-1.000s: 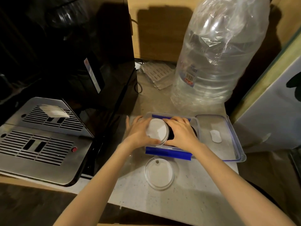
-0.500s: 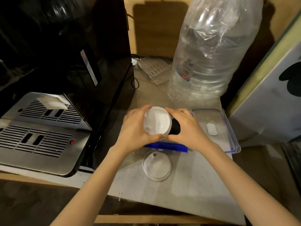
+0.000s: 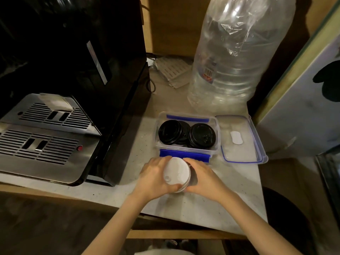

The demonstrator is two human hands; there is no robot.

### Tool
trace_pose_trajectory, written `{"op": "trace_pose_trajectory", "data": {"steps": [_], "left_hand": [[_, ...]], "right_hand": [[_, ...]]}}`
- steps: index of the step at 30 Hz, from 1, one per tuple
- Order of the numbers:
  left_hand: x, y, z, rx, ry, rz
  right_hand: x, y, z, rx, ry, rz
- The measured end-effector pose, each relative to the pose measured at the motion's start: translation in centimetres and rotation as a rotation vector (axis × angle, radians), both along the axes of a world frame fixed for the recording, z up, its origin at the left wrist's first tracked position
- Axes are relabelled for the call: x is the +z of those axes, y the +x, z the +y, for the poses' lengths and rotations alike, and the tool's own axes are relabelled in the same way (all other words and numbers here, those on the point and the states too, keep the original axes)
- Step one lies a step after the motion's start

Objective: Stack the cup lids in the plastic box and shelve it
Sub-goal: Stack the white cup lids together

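Both hands grip a stack of white lids (image 3: 177,174) from either side, left hand (image 3: 154,178) and right hand (image 3: 206,179) curled tight around it, just in front of the open plastic box (image 3: 219,133). Black lids (image 3: 202,135) sit inside the box. Box cover (image 3: 241,155) lies touching its right side on the counter (image 3: 239,196).

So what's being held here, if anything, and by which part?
A stack of white lids, gripped by its rim between both hands: left hand on one side, right hand on the other, in front of the box.
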State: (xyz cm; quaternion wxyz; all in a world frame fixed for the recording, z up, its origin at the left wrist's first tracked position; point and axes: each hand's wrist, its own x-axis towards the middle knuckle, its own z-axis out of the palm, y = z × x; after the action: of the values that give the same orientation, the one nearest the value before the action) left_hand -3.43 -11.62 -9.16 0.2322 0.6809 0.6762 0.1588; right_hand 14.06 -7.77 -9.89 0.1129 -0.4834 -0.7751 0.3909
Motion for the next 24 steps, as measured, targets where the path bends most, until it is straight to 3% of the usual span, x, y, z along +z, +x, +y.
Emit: {"op": "trace_pose_trajectory", "data": {"steps": [10,16,24], "left_hand": [[-1.5,0.6,-0.9,0.035,0.101,0.030],[-1.5,-0.3,-0.7,0.016,-0.076,-0.039],[-1.5,-1.6,-0.5,-0.061,-0.084,-0.048]], "right_hand": [[-0.9,0.1,-0.4,0.006,-0.108,0.059],[-1.1,-0.2,-0.5,0.006,-0.091,0.047],[-1.1,-0.5,0.3,0.046,-0.129,0.005]]}}
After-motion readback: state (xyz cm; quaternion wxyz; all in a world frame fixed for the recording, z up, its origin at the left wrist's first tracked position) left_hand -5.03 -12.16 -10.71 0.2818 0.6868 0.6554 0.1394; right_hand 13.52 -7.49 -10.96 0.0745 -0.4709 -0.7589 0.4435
